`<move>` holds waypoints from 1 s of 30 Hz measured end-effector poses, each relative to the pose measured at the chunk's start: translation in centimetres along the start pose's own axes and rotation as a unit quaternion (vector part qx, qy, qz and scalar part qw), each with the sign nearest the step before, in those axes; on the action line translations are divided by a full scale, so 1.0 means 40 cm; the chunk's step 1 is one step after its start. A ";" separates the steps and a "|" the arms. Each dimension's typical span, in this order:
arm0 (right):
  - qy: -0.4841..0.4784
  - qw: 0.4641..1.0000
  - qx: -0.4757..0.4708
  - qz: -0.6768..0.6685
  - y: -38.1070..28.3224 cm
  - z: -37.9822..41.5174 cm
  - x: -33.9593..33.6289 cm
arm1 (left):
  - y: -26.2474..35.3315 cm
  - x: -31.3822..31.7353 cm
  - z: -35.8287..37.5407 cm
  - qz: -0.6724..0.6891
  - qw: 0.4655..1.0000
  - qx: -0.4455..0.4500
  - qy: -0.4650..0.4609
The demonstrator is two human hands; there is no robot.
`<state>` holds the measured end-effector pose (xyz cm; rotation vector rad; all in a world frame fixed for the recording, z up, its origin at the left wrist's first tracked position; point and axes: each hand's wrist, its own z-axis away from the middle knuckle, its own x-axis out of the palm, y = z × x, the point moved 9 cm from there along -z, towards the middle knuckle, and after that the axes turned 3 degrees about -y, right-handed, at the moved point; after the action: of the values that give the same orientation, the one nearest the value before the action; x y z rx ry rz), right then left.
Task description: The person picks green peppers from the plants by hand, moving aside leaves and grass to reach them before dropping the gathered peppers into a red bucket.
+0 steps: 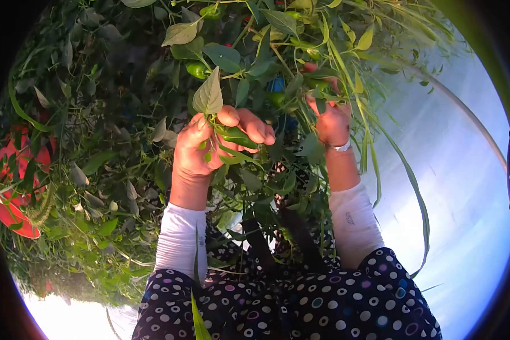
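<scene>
A green pepper [237, 136] with a pale leaf [208, 96] beside its stem end lies in my left hand [201, 147], whose thumb and fingers are closed on it. Farther right, my right hand [331, 122] reaches up into the pepper plant [255, 68]. Its fingers are curled among the leaves and partly hidden. Close to those fingertips is another green pepper [318, 84]; whether they grip it I cannot make out. One more green pepper [197, 70] hangs above my left hand.
Dense foliage fills the left side and the middle. A red object [20, 215] shows through leaves at the far left. Long grass blades [405, 164] hang right of my right arm. Pale plastic-like sheeting [453, 170] and a curved pole [470, 116] stand on the right.
</scene>
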<state>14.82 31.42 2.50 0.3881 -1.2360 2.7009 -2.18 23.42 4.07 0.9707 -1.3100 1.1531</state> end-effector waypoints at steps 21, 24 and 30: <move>-0.052 0.912 -0.057 0.403 -0.060 0.076 0.153 | 0.012 -0.097 0.026 -0.346 0.857 -0.172 0.342; -0.052 0.939 -0.034 0.339 -0.071 0.076 0.155 | -0.006 -0.098 0.023 -0.363 0.861 -0.183 0.306; -0.101 0.897 0.083 0.422 -0.064 0.092 0.202 | 0.000 -0.091 0.008 -0.368 0.879 -0.146 0.264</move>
<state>8.35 30.49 9.03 0.1628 -1.4892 3.5910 -1.98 22.84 0.49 0.7444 -0.5503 0.5342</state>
